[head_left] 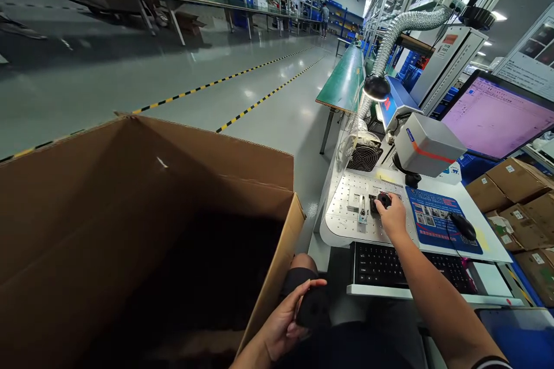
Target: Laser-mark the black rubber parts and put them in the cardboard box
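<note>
Low in front of me, my left hand [283,320] is closed around a black rounded part [312,308], with the thumb and fingers on its side. The part's exact kind is hard to tell against the dark clothing. My right hand [393,218] reaches over the perforated metal plate [341,222] and grips a black round part with a hole in its middle [383,200]. That part sits at a small dark fixture on the plate. Just left of it stands a metal clamp block [362,207]. The grey marking-machine head [428,144] hangs above and behind.
A large open cardboard box [298,219] stands at my left, its inside dark. Near my right arm are a keyboard [376,262], a blue mat [426,236] and a mouse [462,226]. A ducted fan [365,157] and monitor [502,115] stand behind; boxes [517,181] are stacked right.
</note>
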### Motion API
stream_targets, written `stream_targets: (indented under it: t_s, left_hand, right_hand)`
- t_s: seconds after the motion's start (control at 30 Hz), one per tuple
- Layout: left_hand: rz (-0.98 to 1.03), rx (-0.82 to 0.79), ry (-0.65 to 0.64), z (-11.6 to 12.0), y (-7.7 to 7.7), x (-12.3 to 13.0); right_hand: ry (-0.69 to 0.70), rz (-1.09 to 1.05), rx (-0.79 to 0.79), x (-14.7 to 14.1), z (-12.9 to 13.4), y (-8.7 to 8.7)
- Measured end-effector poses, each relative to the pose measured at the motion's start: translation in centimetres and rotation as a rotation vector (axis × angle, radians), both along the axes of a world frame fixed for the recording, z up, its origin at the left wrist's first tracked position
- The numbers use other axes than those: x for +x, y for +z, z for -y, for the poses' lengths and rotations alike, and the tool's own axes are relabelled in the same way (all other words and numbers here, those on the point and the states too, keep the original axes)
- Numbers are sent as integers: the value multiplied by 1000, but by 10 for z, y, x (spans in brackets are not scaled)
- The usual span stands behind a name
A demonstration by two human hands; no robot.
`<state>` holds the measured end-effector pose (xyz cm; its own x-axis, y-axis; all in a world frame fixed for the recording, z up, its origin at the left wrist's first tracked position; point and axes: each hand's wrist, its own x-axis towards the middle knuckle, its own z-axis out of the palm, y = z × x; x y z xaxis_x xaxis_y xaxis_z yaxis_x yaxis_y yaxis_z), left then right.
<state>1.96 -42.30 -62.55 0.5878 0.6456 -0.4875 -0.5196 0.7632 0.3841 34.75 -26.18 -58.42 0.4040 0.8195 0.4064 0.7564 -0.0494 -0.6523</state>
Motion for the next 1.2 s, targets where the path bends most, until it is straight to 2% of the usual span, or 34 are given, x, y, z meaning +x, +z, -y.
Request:
stream_targets:
  t_s: [0.23,0.37,0.57,0.73,0.9,1.1,1.2]
  left_hand:
    - [-2,-14,-3,-1,-3,1]
    - [-19,-21,-5,-1,1,4]
    - [-33,-39,13,-1,6,5]
    - [0,-39,-18,-2,4,6]
    - [-9,-27,-8,-2,4,5]
    - [47,-84,13,-3,-4,6]
    - [5,-150,46,-7,-6,5]
  right_hand:
    - [13,-11,13,-3,-4,-3]
    - [26,-54,11,-2,-7,-2]
    - [27,-90,-30,6,6,-10]
    - [94,-147,-48,9,8,-20]
    - [70,-174,-49,7,4,-25]
    - [70,-212,-26,7,4,-26]
    - [66,-193,-23,8,5,-26]
